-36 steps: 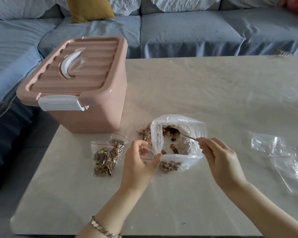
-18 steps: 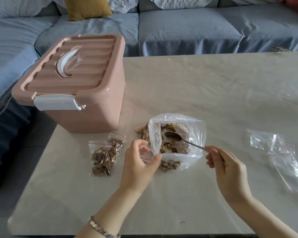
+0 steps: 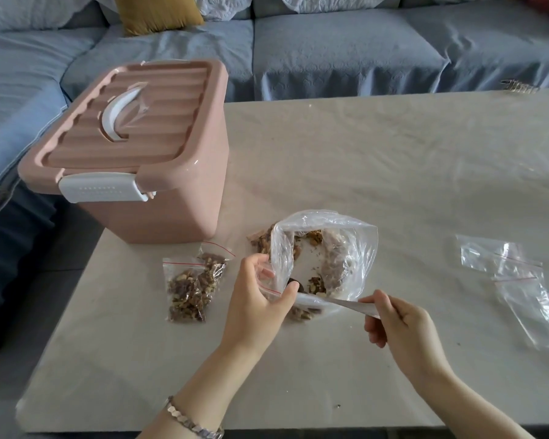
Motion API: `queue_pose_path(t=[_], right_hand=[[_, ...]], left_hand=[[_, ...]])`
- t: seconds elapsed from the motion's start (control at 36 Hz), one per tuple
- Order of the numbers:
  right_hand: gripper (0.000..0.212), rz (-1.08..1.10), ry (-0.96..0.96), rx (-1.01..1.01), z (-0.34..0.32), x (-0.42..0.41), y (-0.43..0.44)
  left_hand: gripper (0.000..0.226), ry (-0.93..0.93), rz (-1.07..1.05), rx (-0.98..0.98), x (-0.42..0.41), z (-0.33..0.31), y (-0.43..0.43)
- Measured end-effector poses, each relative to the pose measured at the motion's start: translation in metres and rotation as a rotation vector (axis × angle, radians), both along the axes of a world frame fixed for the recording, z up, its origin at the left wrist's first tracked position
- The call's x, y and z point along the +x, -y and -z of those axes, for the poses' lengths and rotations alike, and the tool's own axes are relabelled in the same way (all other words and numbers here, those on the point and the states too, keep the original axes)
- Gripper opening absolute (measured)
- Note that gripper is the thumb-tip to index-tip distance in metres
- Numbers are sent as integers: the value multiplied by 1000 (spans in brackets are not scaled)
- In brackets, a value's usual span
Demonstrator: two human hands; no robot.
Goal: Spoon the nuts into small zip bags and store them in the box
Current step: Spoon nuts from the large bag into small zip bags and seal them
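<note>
A large clear bag of nuts (image 3: 346, 248) stands open in the middle of the table. My left hand (image 3: 257, 299) pinches a small zip bag (image 3: 268, 282) open right at its left edge. My right hand (image 3: 400, 324) grips a metal spoon (image 3: 330, 301) by the handle. The spoon's bowl lies at the small bag's mouth, next to my left thumb. A filled small zip bag (image 3: 192, 285) lies flat to the left, with another one (image 3: 216, 256) partly behind it. The pink lidded box (image 3: 133, 153) sits closed at the table's left edge.
Several empty zip bags (image 3: 526, 280) lie in a loose pile at the right. Some nuts (image 3: 260, 240) lie behind the big bag's left side. A blue sofa (image 3: 330, 49) runs along the far side and the left. The table's front edge is near my wrists.
My right hand drew the spoon out of the big bag and swung its bowl left and toward me, to the small bag in my left hand.
</note>
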State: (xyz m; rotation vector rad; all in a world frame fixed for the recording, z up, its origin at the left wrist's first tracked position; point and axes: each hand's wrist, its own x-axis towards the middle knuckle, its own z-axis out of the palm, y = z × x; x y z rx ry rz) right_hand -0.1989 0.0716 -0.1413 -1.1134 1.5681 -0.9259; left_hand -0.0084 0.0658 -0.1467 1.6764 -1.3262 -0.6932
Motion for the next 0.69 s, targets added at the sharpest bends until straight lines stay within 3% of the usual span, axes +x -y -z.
queue_pose_path(t=[0.11,0.19,0.47,0.61,0.69], right_hand=[[32,123,208,252,-4,1,9],[33,161,271,313,-5,-2,13],[35,212,193,100,-29,-29,29],[36,219,119,10,-40,-40,41],[37,218,83,-33,-46,-44,48]], left_hand=[[44,6,-9,-3,1,0,0],[45,13,-20,-8,3,0,0],[44,31,-8,-72,-3,1,-5],[42,-24,81,50,-10,2,-5],[53,-19,88,104,-13,1,-3]])
